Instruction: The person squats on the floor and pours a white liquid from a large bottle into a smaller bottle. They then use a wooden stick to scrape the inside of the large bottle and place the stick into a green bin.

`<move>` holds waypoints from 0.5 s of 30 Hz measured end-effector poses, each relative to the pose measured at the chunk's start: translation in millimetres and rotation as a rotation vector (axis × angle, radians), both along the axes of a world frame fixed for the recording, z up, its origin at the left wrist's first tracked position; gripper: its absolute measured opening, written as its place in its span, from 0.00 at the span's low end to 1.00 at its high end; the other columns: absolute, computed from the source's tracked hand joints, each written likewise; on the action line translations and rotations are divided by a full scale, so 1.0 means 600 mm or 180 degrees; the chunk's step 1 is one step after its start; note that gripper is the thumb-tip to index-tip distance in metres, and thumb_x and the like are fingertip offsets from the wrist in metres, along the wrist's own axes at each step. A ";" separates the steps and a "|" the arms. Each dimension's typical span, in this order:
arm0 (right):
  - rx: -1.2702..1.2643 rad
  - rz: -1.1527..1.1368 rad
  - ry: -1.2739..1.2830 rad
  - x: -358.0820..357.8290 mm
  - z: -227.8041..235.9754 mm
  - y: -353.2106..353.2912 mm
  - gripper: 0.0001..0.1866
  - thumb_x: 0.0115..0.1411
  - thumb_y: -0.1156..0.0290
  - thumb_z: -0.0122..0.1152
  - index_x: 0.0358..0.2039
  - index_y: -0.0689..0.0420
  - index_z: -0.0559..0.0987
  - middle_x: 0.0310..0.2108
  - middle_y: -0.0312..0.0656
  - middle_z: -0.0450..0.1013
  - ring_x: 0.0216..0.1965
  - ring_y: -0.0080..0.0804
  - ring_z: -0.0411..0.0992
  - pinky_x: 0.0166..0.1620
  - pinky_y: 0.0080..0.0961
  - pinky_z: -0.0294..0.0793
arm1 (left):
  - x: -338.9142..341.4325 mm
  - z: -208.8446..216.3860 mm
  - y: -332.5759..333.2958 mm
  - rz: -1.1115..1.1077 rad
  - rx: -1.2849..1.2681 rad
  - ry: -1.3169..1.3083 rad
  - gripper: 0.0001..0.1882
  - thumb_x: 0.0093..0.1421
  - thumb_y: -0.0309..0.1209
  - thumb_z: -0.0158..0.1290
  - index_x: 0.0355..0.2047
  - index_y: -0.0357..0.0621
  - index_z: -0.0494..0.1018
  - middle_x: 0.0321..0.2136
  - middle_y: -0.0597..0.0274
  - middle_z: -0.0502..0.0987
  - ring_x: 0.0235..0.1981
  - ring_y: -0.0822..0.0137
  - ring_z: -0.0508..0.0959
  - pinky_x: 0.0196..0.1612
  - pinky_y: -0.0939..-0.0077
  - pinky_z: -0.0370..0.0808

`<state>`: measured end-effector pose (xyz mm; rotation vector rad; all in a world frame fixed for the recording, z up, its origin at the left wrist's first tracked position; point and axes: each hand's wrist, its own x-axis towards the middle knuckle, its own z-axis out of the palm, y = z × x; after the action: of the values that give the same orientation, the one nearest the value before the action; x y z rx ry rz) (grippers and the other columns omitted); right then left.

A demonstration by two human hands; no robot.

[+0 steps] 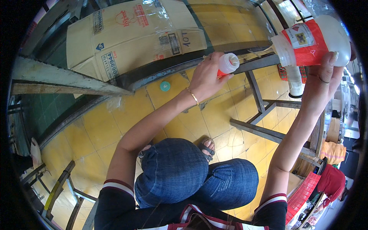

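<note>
Cardboard box (84, 48): red printing (140, 16) toward far edge, number panels (110, 66) toward left edge, blue mark (99, 46) between, barcode label (174, 43) and handwritten characters (186, 39) near right edge. Large bottle (334, 35): white label (309, 35) (yellow hazard square (301, 39), black cross).

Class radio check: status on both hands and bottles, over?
Left hand: gripping small bottle. Right hand: holding large red-banded bottle, mouth pointing left. Bottles apart. Cardboard near left hand, not blocking it.

Two hands (207, 80), two bottles (313, 46), one pair of jeans (174, 168), one carton (132, 38) at far left, one teal disc (165, 86) and one red-clad person (331, 178) at right.
</note>
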<state>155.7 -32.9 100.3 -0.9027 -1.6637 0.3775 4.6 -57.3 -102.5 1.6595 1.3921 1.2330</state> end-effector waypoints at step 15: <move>-0.0020 -0.0255 -0.0498 0.002 -0.014 0.004 0.28 0.66 0.52 0.50 0.59 0.57 0.62 0.51 0.46 0.69 0.53 0.33 0.70 0.55 0.37 0.69 | -0.005 0.011 -0.001 -0.0018 -0.0060 -0.0004 0.31 0.51 0.37 0.63 0.50 0.38 0.62 0.44 0.45 0.74 0.46 0.45 0.74 0.50 0.57 0.71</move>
<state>156.6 -30.6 92.1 -1.0221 -1.7633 0.2631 1.9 -57.9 -96.2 1.6486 1.3935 1.2140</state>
